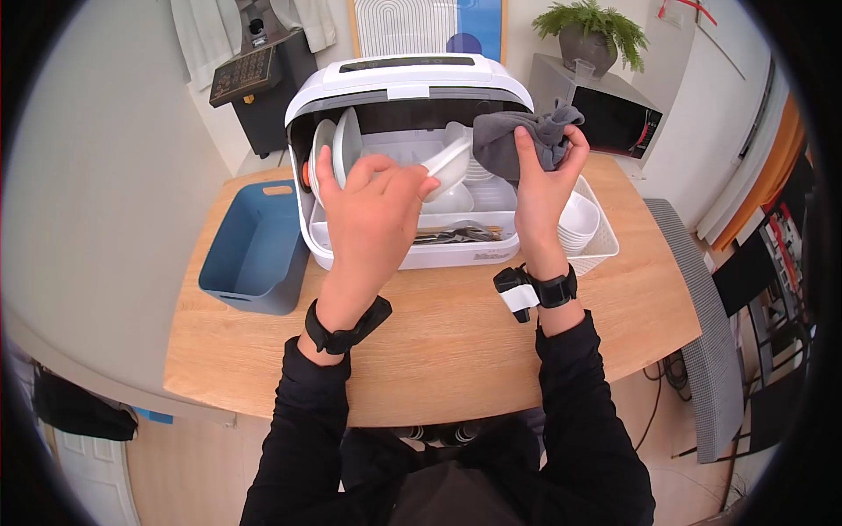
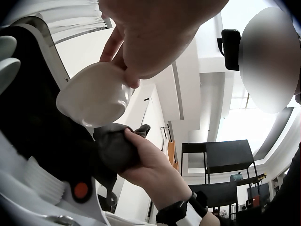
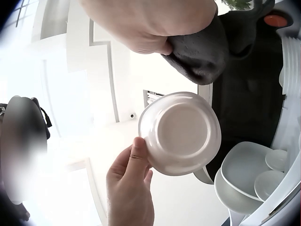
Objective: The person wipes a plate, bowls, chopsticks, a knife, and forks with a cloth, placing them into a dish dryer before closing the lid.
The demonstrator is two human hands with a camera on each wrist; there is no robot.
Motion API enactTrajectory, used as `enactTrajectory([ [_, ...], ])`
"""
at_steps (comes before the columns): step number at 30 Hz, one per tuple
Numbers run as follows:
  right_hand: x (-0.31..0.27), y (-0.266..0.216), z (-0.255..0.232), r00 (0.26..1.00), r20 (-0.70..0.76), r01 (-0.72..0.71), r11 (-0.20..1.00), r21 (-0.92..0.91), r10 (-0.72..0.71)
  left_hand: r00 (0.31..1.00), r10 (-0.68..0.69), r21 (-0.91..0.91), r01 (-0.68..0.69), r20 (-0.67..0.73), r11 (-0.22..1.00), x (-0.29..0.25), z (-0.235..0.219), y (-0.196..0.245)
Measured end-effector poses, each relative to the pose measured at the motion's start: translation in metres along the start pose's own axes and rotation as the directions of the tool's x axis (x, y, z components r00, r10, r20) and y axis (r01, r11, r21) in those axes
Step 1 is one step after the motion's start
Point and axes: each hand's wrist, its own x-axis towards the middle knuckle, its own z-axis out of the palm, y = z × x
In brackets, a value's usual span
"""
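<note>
Head: left hand (image 1: 373, 210) pinches a white bowl (image 1: 450, 162) near its rim, fingers clamped on it, held up before the dish cabinet (image 1: 377, 83) on the bench (image 1: 438, 368); right hand (image 1: 544, 193) has fingers curled on a grey cloth (image 1: 517, 145); left wrist: bowl just beside cloth, contact hard to tell; right wrist: bowl's underside faces camera, cloth apart; step looks like wiping the bowl; next move probably calls for cloth onto bowl, firm pinch.
</note>
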Motion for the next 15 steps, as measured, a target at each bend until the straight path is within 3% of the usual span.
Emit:
enactTrajectory([
  [4, -0.005, -0.006, 0.001, 0.986, 0.120, 0.124, 0.991, -0.046, -0.117, 0.998, 0.039, -0.015, -0.038, 0.047, 0.999, -0.003, 0.004, 0.005],
  [8, -0.014, -0.022, 0.001, 0.875, 0.431, 0.224, 0.974, 0.038, -0.218, 0.991, 0.131, 0.028, -0.130, 0.001, 0.991, -0.001, 0.005, 0.005],
  [11, -0.015, -0.032, 0.003, 0.812, 0.564, 0.098, 0.987, 0.126, -0.152, 0.987, 0.156, 0.013, -0.156, -0.028, 0.988, -0.003, 0.009, 0.004],
  [12, -0.010, -0.030, -0.002, 0.746, 0.659, 0.073, 0.995, 0.070, -0.101, 0.988, 0.153, 0.020, -0.153, 0.002, 0.988, -0.003, 0.008, 0.004],
  [15, 0.003, -0.033, -0.016, 0.545, 0.838, 0.172, 0.975, -0.138, 0.022, 0.989, 0.114, -0.027, -0.112, 0.093, 0.993, -0.002, 0.003, -0.001],
])
